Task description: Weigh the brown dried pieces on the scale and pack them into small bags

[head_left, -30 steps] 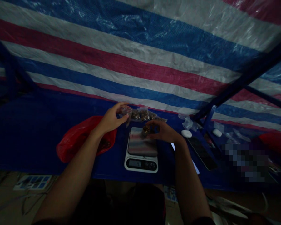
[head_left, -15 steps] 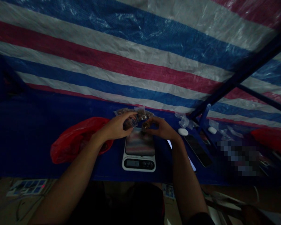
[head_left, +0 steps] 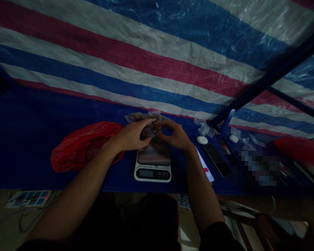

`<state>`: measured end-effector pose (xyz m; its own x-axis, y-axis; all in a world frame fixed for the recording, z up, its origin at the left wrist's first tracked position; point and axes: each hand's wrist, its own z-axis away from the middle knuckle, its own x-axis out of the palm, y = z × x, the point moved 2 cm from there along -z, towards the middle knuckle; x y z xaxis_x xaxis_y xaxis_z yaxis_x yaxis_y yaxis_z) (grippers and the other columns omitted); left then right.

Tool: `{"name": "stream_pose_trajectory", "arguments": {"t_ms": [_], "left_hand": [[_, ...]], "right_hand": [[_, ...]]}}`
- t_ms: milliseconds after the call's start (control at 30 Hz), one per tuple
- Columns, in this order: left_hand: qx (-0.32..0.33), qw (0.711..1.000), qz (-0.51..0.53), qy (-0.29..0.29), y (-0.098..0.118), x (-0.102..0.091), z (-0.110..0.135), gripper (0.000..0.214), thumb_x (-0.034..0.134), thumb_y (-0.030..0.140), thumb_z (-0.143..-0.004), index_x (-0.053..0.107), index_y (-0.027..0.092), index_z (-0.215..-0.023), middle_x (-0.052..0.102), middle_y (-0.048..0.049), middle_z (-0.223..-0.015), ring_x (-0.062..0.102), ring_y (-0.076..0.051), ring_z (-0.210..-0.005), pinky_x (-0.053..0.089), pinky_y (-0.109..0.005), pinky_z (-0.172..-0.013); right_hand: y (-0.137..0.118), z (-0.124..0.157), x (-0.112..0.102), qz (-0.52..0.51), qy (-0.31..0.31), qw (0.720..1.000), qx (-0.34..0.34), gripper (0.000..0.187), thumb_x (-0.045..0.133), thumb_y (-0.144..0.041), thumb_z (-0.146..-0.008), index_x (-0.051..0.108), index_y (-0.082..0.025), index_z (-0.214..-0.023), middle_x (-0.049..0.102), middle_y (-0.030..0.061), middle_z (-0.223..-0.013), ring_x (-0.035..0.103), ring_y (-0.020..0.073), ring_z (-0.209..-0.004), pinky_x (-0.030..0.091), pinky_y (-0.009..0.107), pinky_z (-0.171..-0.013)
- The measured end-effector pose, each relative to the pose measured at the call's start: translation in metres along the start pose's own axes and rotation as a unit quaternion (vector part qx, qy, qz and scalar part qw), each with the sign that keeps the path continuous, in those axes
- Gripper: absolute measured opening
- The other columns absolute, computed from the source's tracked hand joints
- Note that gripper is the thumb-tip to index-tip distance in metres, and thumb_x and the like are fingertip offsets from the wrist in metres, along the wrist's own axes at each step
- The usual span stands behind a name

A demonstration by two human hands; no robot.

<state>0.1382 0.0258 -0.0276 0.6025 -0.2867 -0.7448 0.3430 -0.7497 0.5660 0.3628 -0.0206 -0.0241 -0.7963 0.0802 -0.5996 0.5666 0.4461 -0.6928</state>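
A white digital kitchen scale [head_left: 152, 164] with a shiny steel top sits on the blue table [head_left: 42, 139] in front of me. Just above its far edge my left hand [head_left: 132, 136] pinches a small clear plastic bag [head_left: 149, 131]. My right hand [head_left: 174, 135] meets it from the right, fingers closed on small brown pieces at the bag's mouth. Behind the hands lie a few more small clear bags [head_left: 138, 116] filled with brown bits. The light is dim and fine detail is hard to read.
A crumpled red plastic bag [head_left: 83, 146] lies left of the scale. Right of it are a dark phone [head_left: 216, 159], a white card [head_left: 204, 170], a small white oval object [head_left: 202, 140] and loose clear bags [head_left: 205, 129]. A striped red, white and blue tarp [head_left: 157, 52] hangs behind the table.
My left hand brought the small clear bag rightwards from beside the scale to meet my right hand. The right hand lifted slightly off the scale's top with the brown pieces.
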Motion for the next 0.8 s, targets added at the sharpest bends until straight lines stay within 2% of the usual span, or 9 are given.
{"name": "stream_pose_trajectory", "arguments": {"t_ms": [167, 367, 533, 667, 800], "left_hand": [[-0.012, 1.000, 0.023, 0.008, -0.0028, 0.0030, 0.0006, 0.083, 0.069, 0.029, -0.088, 0.038, 0.021, -0.165, 0.062, -0.0156, -0.157, 0.064, -0.032, -0.140, 0.051, -0.050, -0.118], [0.000, 0.999, 0.037, 0.017, -0.0060, 0.0052, -0.0004, 0.082, 0.069, 0.027, -0.087, 0.041, 0.019, -0.163, 0.064, -0.0168, -0.153, 0.064, -0.034, -0.140, 0.051, -0.053, -0.119], [-0.002, 0.999, 0.038, 0.019, -0.0045, 0.0052, -0.0013, 0.080, 0.069, 0.029, -0.087, 0.042, 0.017, -0.162, 0.065, -0.0178, -0.151, 0.065, -0.033, -0.138, 0.052, -0.052, -0.118], [-0.001, 0.999, 0.037, 0.016, -0.0021, 0.0041, -0.0016, 0.080, 0.067, 0.031, -0.087, 0.043, 0.016, -0.162, 0.060, -0.0187, -0.158, 0.061, -0.034, -0.143, 0.050, -0.052, -0.120], [0.002, 1.000, 0.027, 0.010, -0.0010, 0.0043, -0.0015, 0.079, 0.068, 0.031, -0.088, 0.043, 0.015, -0.161, 0.057, -0.0180, -0.161, 0.060, -0.033, -0.145, 0.048, -0.050, -0.122]], "right_hand": [[0.0019, 0.0004, 0.0026, -0.016, -0.017, 1.000, 0.001, 0.037, 0.087, -0.035, -0.083, 0.077, -0.026, -0.117, 0.079, 0.0061, -0.111, 0.074, 0.0269, -0.102, 0.060, 0.048, -0.097], [0.0054, 0.0007, 0.0066, -0.069, -0.037, 0.997, 0.010, 0.039, 0.088, -0.034, -0.082, 0.078, -0.027, -0.119, 0.074, 0.0068, -0.118, 0.074, 0.0257, -0.105, 0.063, 0.048, -0.095], [0.0055, 0.0019, 0.0049, -0.052, -0.036, 0.997, 0.042, 0.048, 0.090, -0.037, -0.080, 0.074, -0.027, -0.124, 0.074, 0.0078, -0.121, 0.071, 0.0279, -0.108, 0.062, 0.048, -0.091], [0.0049, 0.0021, 0.0042, -0.068, -0.033, 0.996, 0.057, 0.046, 0.092, -0.039, -0.079, 0.072, -0.025, -0.119, 0.074, 0.0063, -0.114, 0.070, 0.0254, -0.099, 0.060, 0.046, -0.088], [0.0031, 0.0011, 0.0046, -0.070, -0.040, 0.996, 0.042, 0.043, 0.092, -0.038, -0.079, 0.075, -0.027, -0.116, 0.074, 0.0056, -0.116, 0.069, 0.0259, -0.104, 0.059, 0.043, -0.087]]}}
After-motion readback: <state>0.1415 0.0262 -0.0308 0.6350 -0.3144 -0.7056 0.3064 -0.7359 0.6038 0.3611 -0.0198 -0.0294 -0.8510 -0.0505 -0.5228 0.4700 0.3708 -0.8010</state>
